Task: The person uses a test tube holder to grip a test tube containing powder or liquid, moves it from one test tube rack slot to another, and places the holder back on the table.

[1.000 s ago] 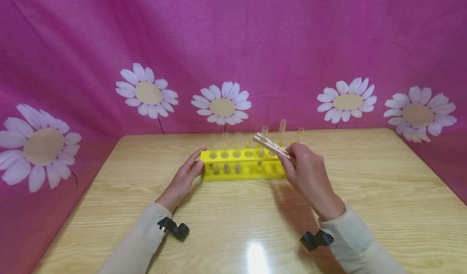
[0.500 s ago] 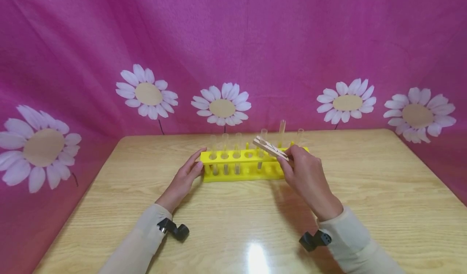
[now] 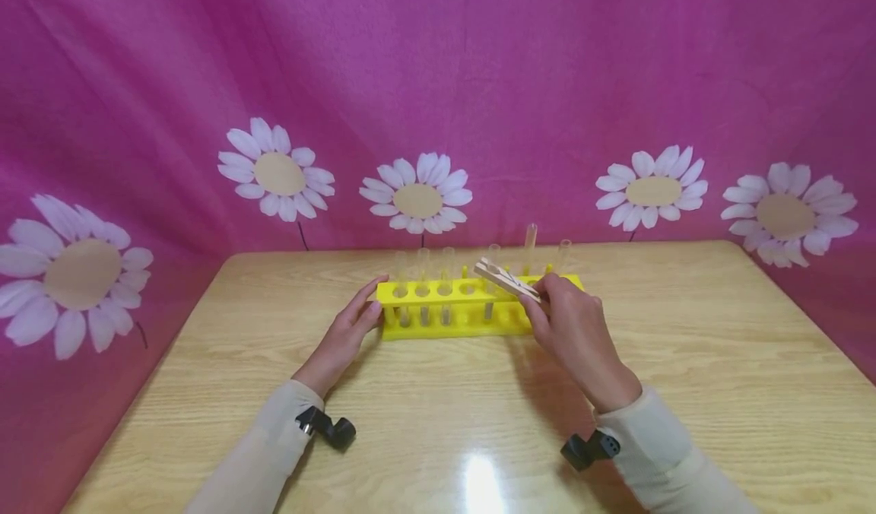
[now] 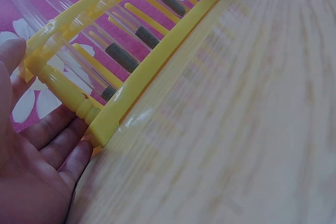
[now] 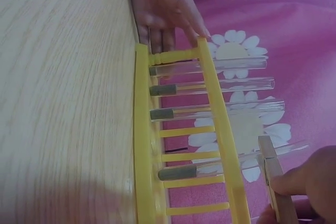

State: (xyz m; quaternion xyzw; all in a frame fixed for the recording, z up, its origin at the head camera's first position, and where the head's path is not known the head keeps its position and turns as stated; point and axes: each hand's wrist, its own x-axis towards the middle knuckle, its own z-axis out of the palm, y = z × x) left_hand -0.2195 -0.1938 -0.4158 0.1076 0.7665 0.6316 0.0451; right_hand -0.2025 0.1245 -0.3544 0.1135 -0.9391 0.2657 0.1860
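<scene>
A yellow rack (image 3: 458, 331) stands on the table, with several clear test tubes upright in it; dark material fills the bottoms of some (image 4: 122, 57). At its left end my left hand (image 3: 344, 341) holds the rack, thumb and fingers around the end post (image 4: 68, 90). My right hand (image 3: 582, 331) pinches a wooden clamp (image 3: 506, 280) above the top rail. The clamp's jaws are around the upper part of a tube (image 5: 178, 172), which passes through a hole, slightly tilted. Its dark-filled bottom sits a little higher than its neighbours' in the right wrist view.
Further right, a taller tube (image 3: 531, 246) and another tube (image 3: 564, 252) rise behind my right hand. The wooden table (image 3: 424, 400) meets a pink cloth (image 3: 520, 103) with white flowers at its back and sides.
My right hand has lowered a little, and the clamped tube has sunk further down through the rack's hole. The left hand stays at the rack's end.
</scene>
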